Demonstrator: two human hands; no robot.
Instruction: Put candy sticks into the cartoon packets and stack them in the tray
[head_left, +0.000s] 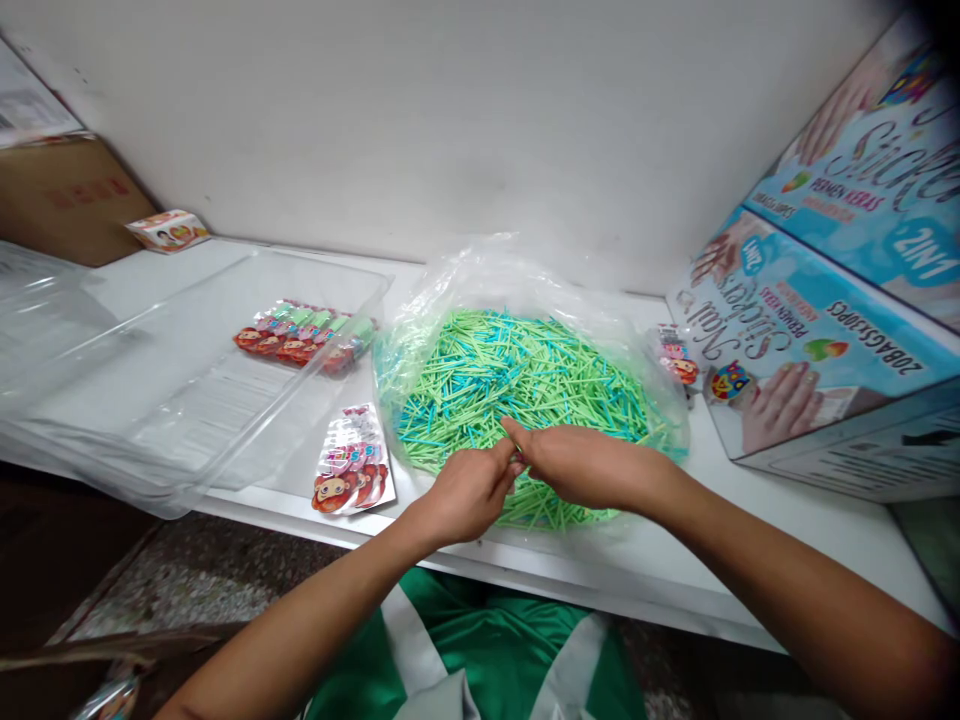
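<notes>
- Closely, I see the left hand (469, 492) and the right hand (574, 465) meeting at their fingertips, touching or nearly so; I cannot tell from my feed whether anything is pinched between them.
- The left fingers are bent and bunched together, turned toward the right hand.
- One right finger points out past the left fingertips; the others are curled and partly hidden from me.
- Under and beyond both hands I have the sticks (517, 365), thin, green and blue, heaped loosely; I cannot make out whether the hands rest on them.
- Around the sticks is the bag (480, 265), clear and open, its crumpled film rising at the back near the wall (450, 120).
- Just left of the bag, silvery packets (352, 465) lie fanned on the table (742, 505).
- Farther left I see the clear tray (176, 495), with a row of packets (289, 335) showing partly through its side.
- Right of the bag, more packets (677, 352) lie just beside the boxes (817, 350), which are blue and stacked.
- At the far left, a small box (171, 231) sits by a brown carton (67, 195).
</notes>
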